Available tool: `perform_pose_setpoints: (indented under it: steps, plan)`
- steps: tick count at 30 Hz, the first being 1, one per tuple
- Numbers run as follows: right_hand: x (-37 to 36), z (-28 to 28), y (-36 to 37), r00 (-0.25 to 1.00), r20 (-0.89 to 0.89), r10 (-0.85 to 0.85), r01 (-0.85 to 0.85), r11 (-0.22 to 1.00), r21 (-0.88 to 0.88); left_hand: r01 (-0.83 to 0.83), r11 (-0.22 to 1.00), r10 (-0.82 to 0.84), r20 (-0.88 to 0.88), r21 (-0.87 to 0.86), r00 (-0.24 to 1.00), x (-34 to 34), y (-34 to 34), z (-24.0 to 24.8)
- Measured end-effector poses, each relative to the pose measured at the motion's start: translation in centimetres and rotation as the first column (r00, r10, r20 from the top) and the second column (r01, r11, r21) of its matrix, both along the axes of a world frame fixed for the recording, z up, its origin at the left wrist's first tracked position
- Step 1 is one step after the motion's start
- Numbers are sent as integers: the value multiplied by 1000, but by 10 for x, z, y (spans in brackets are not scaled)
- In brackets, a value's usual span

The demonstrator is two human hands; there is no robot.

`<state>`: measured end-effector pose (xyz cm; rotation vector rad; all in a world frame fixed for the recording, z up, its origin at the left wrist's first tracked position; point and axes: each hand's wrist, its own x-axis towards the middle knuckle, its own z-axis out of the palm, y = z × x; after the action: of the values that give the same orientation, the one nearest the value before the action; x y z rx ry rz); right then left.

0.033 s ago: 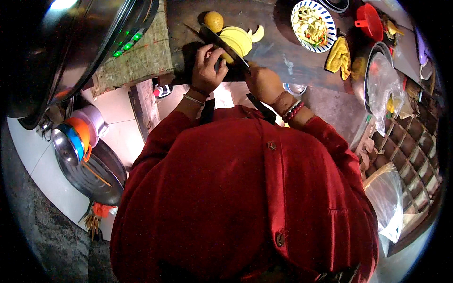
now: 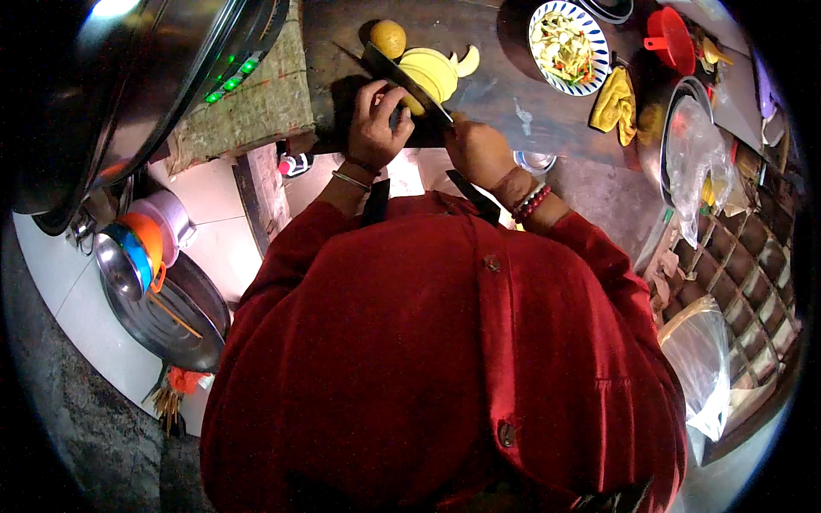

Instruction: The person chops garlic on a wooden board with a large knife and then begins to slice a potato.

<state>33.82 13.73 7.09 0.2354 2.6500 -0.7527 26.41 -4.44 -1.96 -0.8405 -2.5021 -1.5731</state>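
Observation:
My right hand (image 2: 479, 152) is closed round the handle of a kitchen knife (image 2: 392, 70), whose wide dark blade slants up to the left over the dark wooden worktop (image 2: 492, 85). With bent fingers, my left hand (image 2: 376, 128) presses on a piece of potato (image 2: 414, 104) on the near side of the blade. Overlapping yellow potato slices (image 2: 432, 68) lie against the blade's far side, and a smaller curved slice (image 2: 468, 61) lies to their right. Beyond the blade rests a whole round potato (image 2: 388, 38). The handle is mostly hidden in my fist.
A blue-and-white plate (image 2: 536, 71) of cut strips stands at the right, near a yellow cloth (image 2: 614, 107) and a red plastic scoop (image 2: 671, 41). At the left are a large dark appliance (image 2: 145, 94) with green lights and stacked bowls (image 2: 141, 244). Plastic bags (image 2: 697, 145) hang right.

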Motion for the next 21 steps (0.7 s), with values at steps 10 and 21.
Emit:
perform_pose_setpoints:
  steps: [10,21]
  plan:
    - [4,49,0,991,-127,-50,40,996,-75,-3,1000,3,-46,-8,999,-1,-2,-1]
    - [17,71,-4,1000,-27,14,-12,998,60,3,992,-2,3,-125,1000,2,-3,-2]
